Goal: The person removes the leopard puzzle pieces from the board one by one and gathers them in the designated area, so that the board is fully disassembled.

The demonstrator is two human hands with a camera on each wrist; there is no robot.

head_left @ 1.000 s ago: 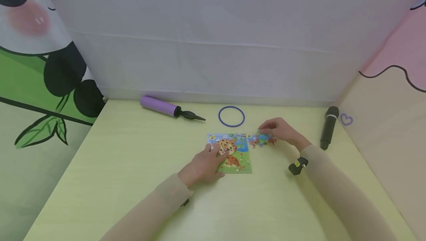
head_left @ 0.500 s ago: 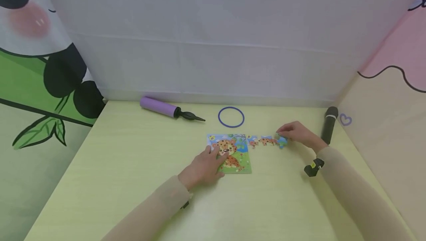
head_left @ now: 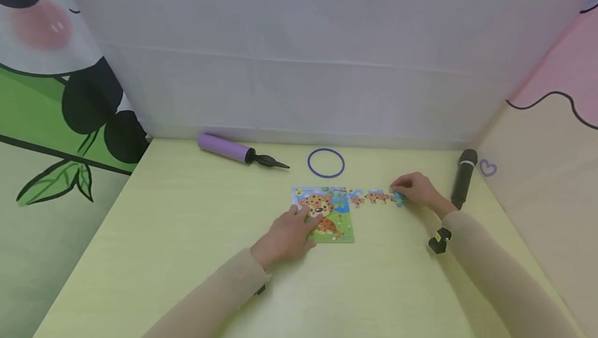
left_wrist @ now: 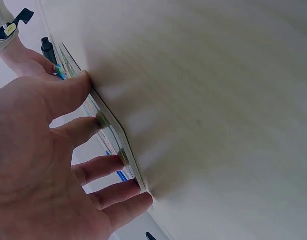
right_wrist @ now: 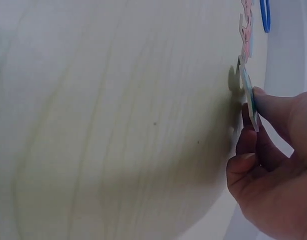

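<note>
A leopard puzzle board [head_left: 338, 218] lies flat on the table. My left hand [head_left: 286, 234] rests on its left side with fingers spread, touching the board's face and edge in the left wrist view. To the right of the board, two puzzle pieces lie in a row: a blue and orange piece [head_left: 356, 198] beside the board and a spotted piece [head_left: 376, 196] farther right. My right hand [head_left: 419, 191] pinches a blue-green puzzle piece [head_left: 397, 198] between thumb and fingers. In the right wrist view this held piece [right_wrist: 248, 92] is tilted slightly above the table.
Behind the board lie a blue ring [head_left: 326, 176] and a purple hand pump [head_left: 224, 148] with a black nozzle. A black microphone [head_left: 462, 179] lies at the right edge of the table [head_left: 187, 224]. A white cloth wall [head_left: 299, 89] closes off the back.
My right hand has moved right with the pinched piece, leaving the spotted piece uncovered on the table. In the last half second it has barely shifted. The left hand stays on the board.
</note>
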